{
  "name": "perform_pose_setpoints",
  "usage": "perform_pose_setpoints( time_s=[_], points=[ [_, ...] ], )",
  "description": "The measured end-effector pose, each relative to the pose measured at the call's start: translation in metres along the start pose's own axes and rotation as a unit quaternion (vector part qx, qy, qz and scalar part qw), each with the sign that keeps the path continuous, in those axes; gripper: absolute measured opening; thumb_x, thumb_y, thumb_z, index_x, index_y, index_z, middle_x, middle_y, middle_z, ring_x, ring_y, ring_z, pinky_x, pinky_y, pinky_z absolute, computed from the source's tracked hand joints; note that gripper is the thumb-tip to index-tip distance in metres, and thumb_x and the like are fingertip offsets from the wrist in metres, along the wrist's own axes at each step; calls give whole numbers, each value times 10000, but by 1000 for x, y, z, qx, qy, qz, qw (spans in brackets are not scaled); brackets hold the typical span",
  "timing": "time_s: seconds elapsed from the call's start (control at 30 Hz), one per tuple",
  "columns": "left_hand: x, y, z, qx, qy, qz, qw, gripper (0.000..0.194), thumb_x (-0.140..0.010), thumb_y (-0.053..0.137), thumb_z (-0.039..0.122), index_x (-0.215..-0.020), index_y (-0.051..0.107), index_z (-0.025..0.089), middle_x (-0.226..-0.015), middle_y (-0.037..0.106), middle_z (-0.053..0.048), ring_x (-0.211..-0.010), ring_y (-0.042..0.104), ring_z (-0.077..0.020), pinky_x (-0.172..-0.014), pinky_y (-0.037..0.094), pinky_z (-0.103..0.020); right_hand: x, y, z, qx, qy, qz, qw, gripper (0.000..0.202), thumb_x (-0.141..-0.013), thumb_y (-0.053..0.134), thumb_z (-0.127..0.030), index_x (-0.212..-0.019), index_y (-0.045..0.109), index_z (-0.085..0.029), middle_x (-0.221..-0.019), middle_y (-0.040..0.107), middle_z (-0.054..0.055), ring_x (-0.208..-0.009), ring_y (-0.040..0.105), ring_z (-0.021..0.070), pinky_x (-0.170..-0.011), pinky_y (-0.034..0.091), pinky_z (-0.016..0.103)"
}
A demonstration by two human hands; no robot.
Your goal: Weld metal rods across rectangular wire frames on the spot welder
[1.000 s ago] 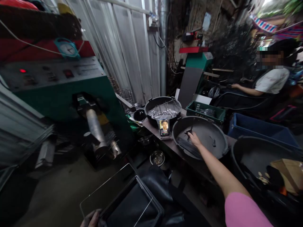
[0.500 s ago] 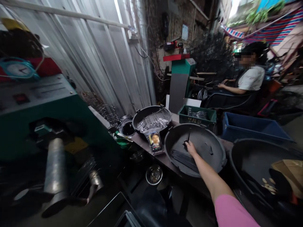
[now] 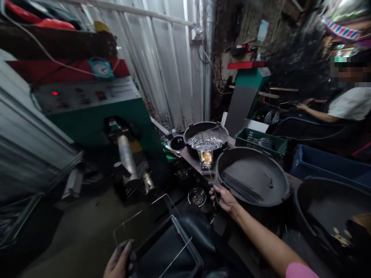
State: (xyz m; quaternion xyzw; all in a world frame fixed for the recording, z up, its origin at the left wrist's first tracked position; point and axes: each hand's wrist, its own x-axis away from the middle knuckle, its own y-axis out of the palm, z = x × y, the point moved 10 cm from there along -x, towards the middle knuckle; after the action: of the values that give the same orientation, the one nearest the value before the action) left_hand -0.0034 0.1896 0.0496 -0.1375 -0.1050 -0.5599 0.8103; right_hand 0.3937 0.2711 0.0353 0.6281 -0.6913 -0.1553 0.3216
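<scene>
Low in the head view, my left hand is closed around the end of a thin bent wire frame. Several rectangular wire frames are stacked over my lap beside it. My right hand is closed on a narrow dark piece, too blurred to name exactly, just outside the near left rim of a wide black basin. A bundle of thin black rods lies in that basin, with a small bent dark strip apart from it.
A green machine with a protruding metal cylinder stands left. A phone leans near a basin of shiny metal pieces. A metal bowl sits below the bench. A seated co-worker is at right.
My right hand has come out of the basin toward me, with the dark piece in it. My left hand and its wire frame now show more clearly. The view has swung left.
</scene>
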Motion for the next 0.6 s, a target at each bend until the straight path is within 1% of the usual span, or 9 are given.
perform_pose_setpoints(
  time_s=[0.1, 0.17, 0.23, 0.3, 0.37, 0.43, 0.47, 0.53, 0.6],
  points=[
    [-3, 4, 3, 66, -6, -14, 998, 447, -512, 653, 483, -824, 545, 181, -446, 446, 84, -345, 353, -46, -337, 253, -161, 28, 49, 48, 60, 51, -59, 995, 358, -649, 640, -281, -974, 534, -177, -622, 498, -38, -512, 471, 64, -391, 309, 141],
    [-7, 2, 8, 80, 14, -32, 996, 410, -554, 637, 466, -821, 530, 174, -446, 445, 86, -344, 350, -39, -339, 243, -153, 38, 74, 61, 144, 45, -93, 984, 356, -658, 633, -282, -984, 527, -188, -610, 494, -50, -473, 439, 53, -407, 319, 151],
    [-11, -3, 13, 78, 30, -33, 996, 376, -592, 613, 456, -822, 521, 173, -449, 447, 84, -339, 349, -35, -337, 235, -147, 46, 107, 63, 253, 11, -157, 954, 267, -693, 601, -307, -919, 553, -173, -603, 496, -47, -480, 443, 61, -464, 371, 182],
    [-15, -6, 20, 75, 48, -35, 995, 346, -616, 598, 439, -812, 519, 165, -464, 451, 78, -343, 356, -30, -339, 234, -141, 54, 147, 62, 368, -46, -257, 893, 225, -730, 560, -338, -863, 580, -157, -668, 531, -15, -574, 499, 94, -564, 422, 232],
    [-19, -3, 25, 82, 52, -47, 994, 325, -634, 583, 432, -806, 507, 167, -471, 451, 77, -330, 345, -25, -331, 217, -140, 68, 188, 64, 460, -118, -360, 803, 270, -721, 575, -349, -913, 582, -160, -842, 561, 35, -767, 534, 146, -708, 429, 286],
    [-22, 5, 31, 97, 59, -63, 992, 304, -648, 573, 424, -794, 495, 169, -465, 446, 79, -327, 344, -24, -333, 223, -140, 85, 216, 74, 525, -167, -437, 711, 447, -654, 645, -357, -1042, 532, -167, -1017, 524, 76, -937, 497, 189, -815, 393, 319],
    [-22, 9, 33, 103, 59, -71, 990, 297, -653, 568, 421, -790, 491, 170, -462, 445, 78, -327, 346, -25, -333, 226, -141, 92, 225, 81, 554, -177, -462, 670, 569, -613, 678, -358, -1113, 484, -168, -1082, 490, 93, -989, 472, 205, -842, 379, 329],
    [-22, 16, 36, 117, 59, -83, 988, 290, -661, 560, 418, -788, 483, 169, -459, 445, 78, -326, 347, -27, -332, 230, -143, 100, 231, 97, 608, -174, -485, 604, 750, -570, 708, -349, -1216, 373, -166, -1166, 419, 121, -1036, 443, 225, -856, 372, 344],
    [-20, 21, 38, 130, 62, -93, 985, 290, -671, 551, 420, -796, 477, 168, -462, 446, 77, -325, 343, -27, -329, 228, -144, 104, 229, 110, 651, -161, -485, 561, 766, -593, 693, -310, -1246, 321, -163, -1191, 385, 132, -1042, 439, 230, -851, 376, 350]
  ],
)
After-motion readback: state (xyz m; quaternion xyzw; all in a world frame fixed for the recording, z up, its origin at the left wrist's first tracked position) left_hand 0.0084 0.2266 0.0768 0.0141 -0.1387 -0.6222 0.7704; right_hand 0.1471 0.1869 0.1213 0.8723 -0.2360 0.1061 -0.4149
